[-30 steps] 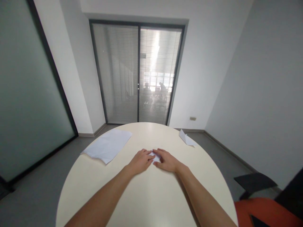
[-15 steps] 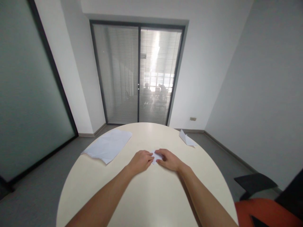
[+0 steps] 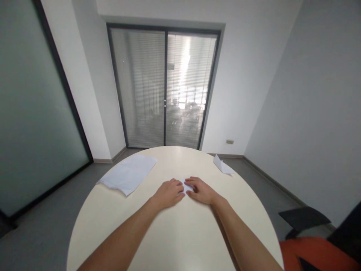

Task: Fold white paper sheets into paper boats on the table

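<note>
A small piece of white paper (image 3: 187, 187) lies on the round cream table (image 3: 175, 233), mostly covered by my fingers. From the left, my left hand (image 3: 170, 193) rests on its edge, fingers bent and close together. My right hand (image 3: 201, 190) has thumb and fingers on the paper's right part, with a gap between thumb and forefinger. How the small paper is folded is hidden under the hands.
A large creased white sheet (image 3: 130, 174) lies at the table's left edge. Folded white paper (image 3: 222, 165) stands partly raised at the back right edge. An orange chair (image 3: 316, 252) with a black armrest (image 3: 304, 218) is at the lower right.
My left hand has shifted slightly, its fingers now covering more of the small paper's left side. The right hand has barely moved.
</note>
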